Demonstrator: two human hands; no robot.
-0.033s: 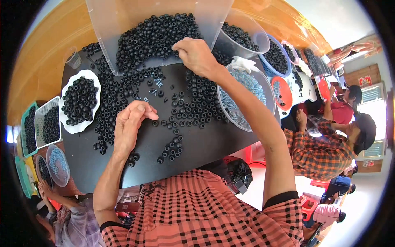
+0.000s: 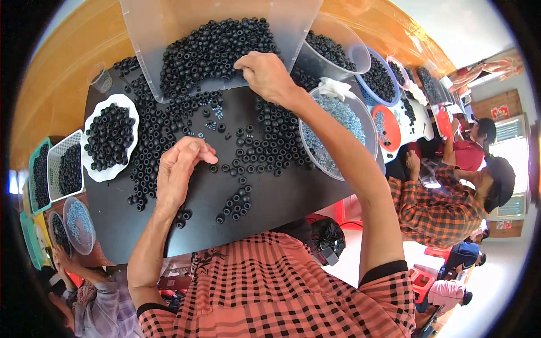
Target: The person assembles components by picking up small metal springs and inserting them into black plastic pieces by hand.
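Observation:
My right hand [image 2: 265, 73] reaches over the front of a clear plastic bin [image 2: 128, 34] heaped with small black ring-shaped pieces [image 2: 208, 50]. Its fingers are curled and pinched together against the heap; whatever they hold is hidden. Over the dark table [image 2: 270, 197], my left hand [image 2: 181, 169] is closed, thumb against the bent fingers, and its contents cannot be made out. Beside its fingertips lies a black ring [image 2: 213, 168]. More loose black rings [image 2: 276, 129] are spread around both hands, with a few small blue see-through pieces [image 2: 211, 125] among them.
A white scalloped plate [image 2: 132, 112] of black rings sits left. By my right forearm stands a clear tub [image 2: 372, 135] of blue pieces, with a blue basket [image 2: 366, 90] and red plate [image 2: 393, 128] beyond. Co-workers [image 2: 451, 197] sit right; another person's arm [image 2: 76, 267] shows lower left.

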